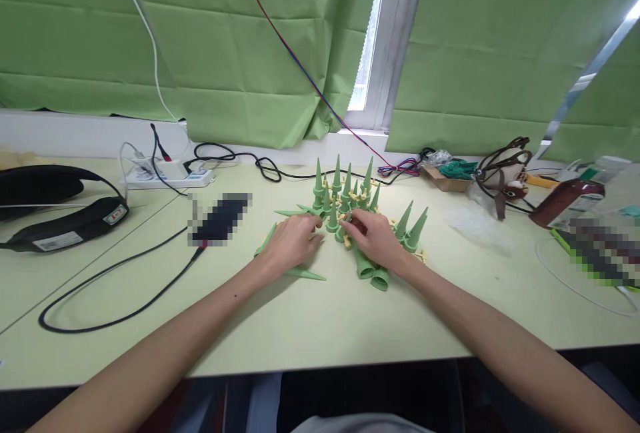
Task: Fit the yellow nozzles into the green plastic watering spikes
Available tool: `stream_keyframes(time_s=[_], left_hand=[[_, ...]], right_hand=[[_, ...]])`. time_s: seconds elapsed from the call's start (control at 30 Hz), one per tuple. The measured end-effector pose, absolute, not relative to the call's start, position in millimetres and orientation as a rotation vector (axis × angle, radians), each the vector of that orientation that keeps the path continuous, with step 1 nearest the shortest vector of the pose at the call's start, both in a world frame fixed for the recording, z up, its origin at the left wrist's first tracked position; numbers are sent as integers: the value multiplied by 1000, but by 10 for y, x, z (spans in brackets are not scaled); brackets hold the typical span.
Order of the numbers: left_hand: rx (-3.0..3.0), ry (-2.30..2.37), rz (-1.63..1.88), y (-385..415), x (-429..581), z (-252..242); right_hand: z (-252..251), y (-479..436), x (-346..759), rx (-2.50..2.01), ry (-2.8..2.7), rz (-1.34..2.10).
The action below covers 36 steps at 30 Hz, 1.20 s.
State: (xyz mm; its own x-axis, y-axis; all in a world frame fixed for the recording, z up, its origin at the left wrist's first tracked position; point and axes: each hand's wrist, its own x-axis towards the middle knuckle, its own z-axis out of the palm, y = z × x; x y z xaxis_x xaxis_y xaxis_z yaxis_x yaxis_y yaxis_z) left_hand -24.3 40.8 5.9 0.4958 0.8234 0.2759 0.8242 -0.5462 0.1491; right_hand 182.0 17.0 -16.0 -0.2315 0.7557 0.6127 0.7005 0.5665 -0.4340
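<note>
Green plastic cone-shaped spikes (337,176), several of them upright, form a cluster at the middle of the table. Small yellow valve-like pieces (349,242) sit among and on them. At the cluster's left side, my left hand (293,240) has its fingers curled in by a green spike's base; what they hold, if anything, is hidden. My right hand (374,232) is closed at the fingertips around a green spike (341,234) near the front of the cluster. Two spikes lie with hollow ends (380,280) facing me below the right wrist. Another lying spike (306,274) is under my left hand.
A blurred dark device (220,218) with a black cable lies left, before a white power strip (167,178). A black padded item (70,223) is at far left. To the right are clear plastic wrap (480,228), a cardboard box (443,178) and a dark red bottle (567,202).
</note>
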Motion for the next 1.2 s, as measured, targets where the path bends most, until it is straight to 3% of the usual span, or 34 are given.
stream_keyframes(time_s=[0.3,1.2], left_hand=[[-2527,-1533,-665,544,-343,95],[-2739,-1648,-633,836,-513,-39]], right_hand=[[-174,210,1832,-1177,-1947,46],[-208,233,1839,-1185,-1934,80]])
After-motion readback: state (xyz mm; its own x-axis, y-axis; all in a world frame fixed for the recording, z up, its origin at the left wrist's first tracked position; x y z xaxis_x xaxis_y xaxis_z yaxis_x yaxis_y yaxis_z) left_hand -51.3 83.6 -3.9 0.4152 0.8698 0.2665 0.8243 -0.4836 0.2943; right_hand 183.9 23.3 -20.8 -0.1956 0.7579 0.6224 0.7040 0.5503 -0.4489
